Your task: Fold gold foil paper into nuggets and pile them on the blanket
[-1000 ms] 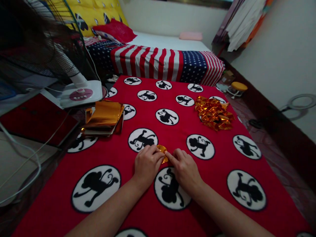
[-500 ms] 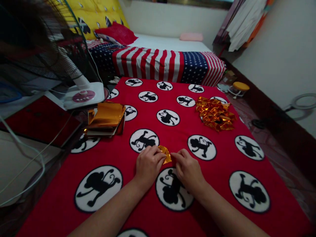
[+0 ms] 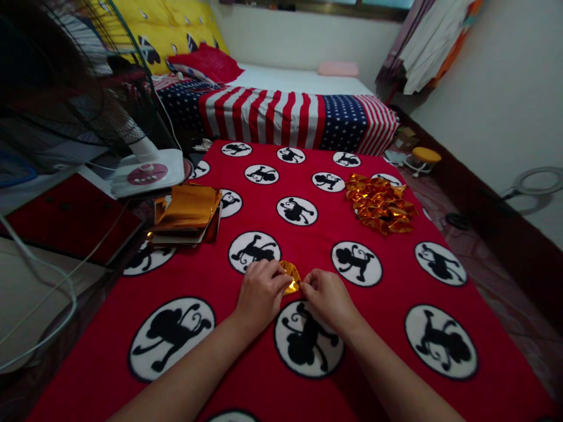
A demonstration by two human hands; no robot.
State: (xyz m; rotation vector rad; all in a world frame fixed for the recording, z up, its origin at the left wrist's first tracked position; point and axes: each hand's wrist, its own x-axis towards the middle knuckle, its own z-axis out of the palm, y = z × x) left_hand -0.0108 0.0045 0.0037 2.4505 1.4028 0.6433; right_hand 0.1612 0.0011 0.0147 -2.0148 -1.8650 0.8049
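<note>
A small piece of shiny gold foil paper point(image 3: 290, 279), partly folded, is between my hands on the red cloth point(image 3: 268, 208) with monkey prints. My left hand point(image 3: 262, 291) pinches the foil paper along its left side, and its fingers cover part of it. At the paper's lower right edge, the thumb and fingertips of my right hand point(image 3: 328, 296) pinch together on it. A stack of flat gold foil sheets point(image 3: 190, 208) lies at the left edge of the cloth. Folded gold foil pieces point(image 3: 382, 204) are heaped at the far right.
On the left stand a fan with a white base point(image 3: 149, 170) and a dark red flat case point(image 3: 65, 217), with white cables point(image 3: 65, 316) hanging near. A bed with a striped, starred cover point(image 3: 281, 114) lies beyond. A yellow-topped stool point(image 3: 426, 155) is at right.
My right fingertips have come in from just beside the foil paper to its right edge. The left hand keeps its pinch. The view has shifted slightly.
</note>
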